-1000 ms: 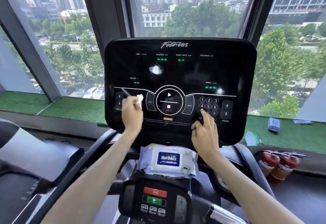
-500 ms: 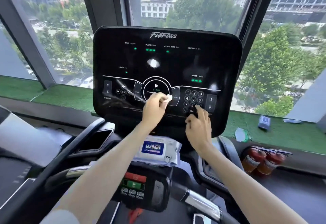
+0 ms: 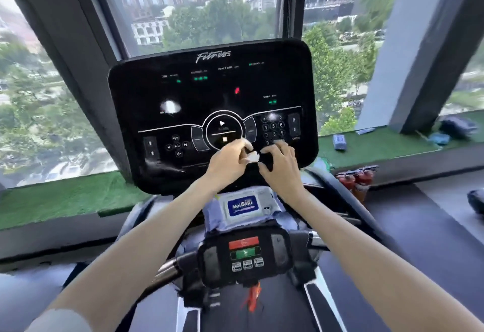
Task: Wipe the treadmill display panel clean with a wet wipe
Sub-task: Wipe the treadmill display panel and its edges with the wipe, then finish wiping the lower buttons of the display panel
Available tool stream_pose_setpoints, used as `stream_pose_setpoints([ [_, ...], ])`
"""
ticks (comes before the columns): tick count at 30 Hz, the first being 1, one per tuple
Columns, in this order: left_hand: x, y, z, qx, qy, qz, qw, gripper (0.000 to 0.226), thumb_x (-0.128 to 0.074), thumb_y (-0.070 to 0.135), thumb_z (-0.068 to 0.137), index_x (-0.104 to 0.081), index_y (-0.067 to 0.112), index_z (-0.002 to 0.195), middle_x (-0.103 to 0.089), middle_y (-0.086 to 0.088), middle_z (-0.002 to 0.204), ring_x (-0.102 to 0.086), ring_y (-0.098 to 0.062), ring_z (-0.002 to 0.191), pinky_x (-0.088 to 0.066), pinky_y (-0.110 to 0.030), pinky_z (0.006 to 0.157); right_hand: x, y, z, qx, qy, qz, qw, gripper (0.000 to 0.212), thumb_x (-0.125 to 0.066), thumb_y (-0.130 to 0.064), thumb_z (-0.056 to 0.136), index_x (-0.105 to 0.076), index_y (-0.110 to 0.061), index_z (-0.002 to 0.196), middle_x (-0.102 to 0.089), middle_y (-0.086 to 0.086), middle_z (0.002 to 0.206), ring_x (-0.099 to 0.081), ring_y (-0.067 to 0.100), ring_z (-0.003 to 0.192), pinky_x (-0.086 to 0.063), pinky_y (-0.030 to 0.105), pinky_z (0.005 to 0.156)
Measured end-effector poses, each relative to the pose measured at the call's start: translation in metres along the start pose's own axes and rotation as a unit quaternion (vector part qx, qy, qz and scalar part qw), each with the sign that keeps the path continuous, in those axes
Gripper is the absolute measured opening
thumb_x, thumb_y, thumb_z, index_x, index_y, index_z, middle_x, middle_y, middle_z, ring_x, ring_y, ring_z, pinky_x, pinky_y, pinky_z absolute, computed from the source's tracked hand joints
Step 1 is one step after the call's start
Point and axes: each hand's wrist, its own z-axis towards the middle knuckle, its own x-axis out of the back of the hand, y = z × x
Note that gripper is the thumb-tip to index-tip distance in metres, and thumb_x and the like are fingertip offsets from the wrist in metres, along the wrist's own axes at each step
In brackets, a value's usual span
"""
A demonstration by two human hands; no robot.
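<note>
The black treadmill display panel stands in front of me, lit with green readouts, a round start/stop control and a number keypad. My left hand holds a small crumpled white wet wipe low on the panel, just below the round control. My right hand is right beside it, fingers curled, fingertips touching or nearly touching the wipe, below the keypad. The frame is blurred, so whether the right hand grips the wipe is unclear. A pack of wet wipes with a blue label lies under the panel.
A handlebar control box with red and green buttons sits near me. Two red fire extinguishers stand at the right. Small blue items lie on the green turf ledge. Windows surround the panel.
My left hand has carried the wipe from the panel's left side rightwards and down to below the round control, meeting my right hand. The camera has also shifted.
</note>
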Motion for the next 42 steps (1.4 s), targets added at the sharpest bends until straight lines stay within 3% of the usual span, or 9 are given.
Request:
stream_pose_setpoints([
  [3, -0.012, 0.027, -0.005, -0.071, -0.051, 0.013, 0.996, 0.019, -0.059, 0.018, 0.088, -0.054, 0.024, 0.105, -0.055, 0.012, 0.084, -0.049, -0.009, 0.078, -0.034, -0.024, 0.059, 0.020, 0.006, -0.028, -0.039, 0.006, -0.029, 0.999, 0.024, -0.063, -0.012, 0.083, -0.062, -0.008, 0.107, -0.041, 0.015, 0.137, -0.034, 0.031, 0.126, -0.031, 0.036, 0.101],
  [8, -0.042, 0.084, -0.023, -0.136, -0.123, -0.020, 0.983, 0.029, -0.053, 0.005, 0.085, -0.052, 0.020, 0.111, -0.056, 0.005, 0.087, -0.054, -0.019, 0.083, -0.045, -0.036, 0.070, 0.065, 0.034, -0.078, -0.115, 0.044, -0.083, 0.989, 0.010, -0.062, -0.012, 0.084, -0.064, -0.008, 0.093, -0.045, 0.016, 0.134, -0.038, 0.033, 0.124, -0.032, 0.037, 0.097],
  [13, -0.080, 0.156, -0.042, -0.206, -0.159, -0.089, 0.961, 0.024, -0.062, 0.023, 0.088, -0.056, 0.014, 0.110, -0.052, 0.002, 0.093, -0.054, -0.021, 0.087, -0.046, -0.036, 0.077, 0.123, 0.071, -0.134, -0.193, 0.112, -0.098, 0.970, 0.012, -0.061, -0.007, 0.080, -0.066, -0.004, 0.091, -0.051, 0.016, 0.125, -0.040, 0.032, 0.119, -0.033, 0.035, 0.099],
  [15, -0.099, 0.190, -0.054, -0.226, -0.194, -0.123, 0.947, 0.034, -0.066, 0.035, 0.084, -0.058, 0.012, 0.107, -0.052, -0.001, 0.095, -0.051, -0.018, 0.084, -0.045, -0.034, 0.076, 0.153, 0.090, -0.168, -0.247, 0.149, -0.091, 0.953, 0.010, -0.060, -0.006, 0.080, -0.066, -0.004, 0.088, -0.052, 0.013, 0.119, -0.042, 0.030, 0.115, -0.032, 0.029, 0.095],
  [19, -0.153, 0.270, -0.094, -0.239, -0.287, -0.168, 0.912, 0.029, -0.077, 0.016, 0.070, -0.062, 0.008, 0.094, -0.058, -0.008, 0.088, -0.054, -0.021, 0.075, -0.049, -0.040, 0.075, 0.225, 0.125, -0.260, -0.350, 0.218, -0.077, 0.908, 0.006, -0.063, -0.006, 0.079, -0.065, -0.005, 0.084, -0.058, 0.014, 0.104, -0.049, 0.030, 0.105, -0.030, 0.020, 0.082],
  [24, -0.213, 0.380, -0.178, -0.248, -0.338, -0.249, 0.873, 0.010, -0.072, 0.011, 0.079, -0.063, 0.007, 0.084, -0.056, -0.002, 0.083, -0.053, -0.014, 0.070, -0.043, -0.025, 0.065, 0.307, 0.145, -0.388, -0.445, 0.250, -0.094, 0.855, 0.002, -0.066, -0.007, 0.079, -0.064, -0.008, 0.079, -0.061, 0.016, 0.102, -0.050, 0.028, 0.105, -0.026, 0.018, 0.082],
  [32, -0.260, 0.506, -0.311, -0.330, -0.520, -0.258, 0.745, 0.012, -0.069, 0.014, 0.081, -0.058, 0.017, 0.080, -0.055, -0.003, 0.086, -0.054, -0.015, 0.071, -0.041, -0.010, 0.053, 0.373, 0.122, -0.563, -0.611, 0.312, -0.116, 0.718, 0.004, -0.066, -0.009, 0.080, -0.064, -0.005, 0.082, -0.053, 0.017, 0.113, -0.046, 0.028, 0.112, -0.032, 0.026, 0.092],
  [38, -0.279, 0.552, -0.415, -0.321, -0.708, -0.262, 0.572, 0.013, -0.068, 0.021, 0.085, -0.063, 0.010, 0.090, -0.059, 0.004, 0.079, -0.053, -0.007, 0.071, -0.041, -0.018, 0.066, 0.368, 0.072, -0.679, -0.719, 0.402, -0.115, 0.555, 0.005, -0.066, -0.013, 0.080, -0.066, -0.009, 0.082, -0.055, 0.014, 0.113, -0.048, 0.027, 0.112, -0.031, 0.021, 0.079],
  [42, -0.280, 0.557, -0.483, -0.329, -0.779, -0.220, 0.486, 0.006, -0.068, 0.021, 0.085, -0.063, 0.017, 0.082, -0.058, 0.003, 0.072, -0.049, -0.011, 0.063, -0.036, -0.022, 0.057, 0.348, 0.029, -0.737, -0.767, 0.440, -0.080, 0.460, 0.005, -0.065, -0.019, 0.080, -0.063, -0.015, 0.078, -0.055, 0.011, 0.113, -0.051, 0.025, 0.107, -0.037, 0.024, 0.080],
])
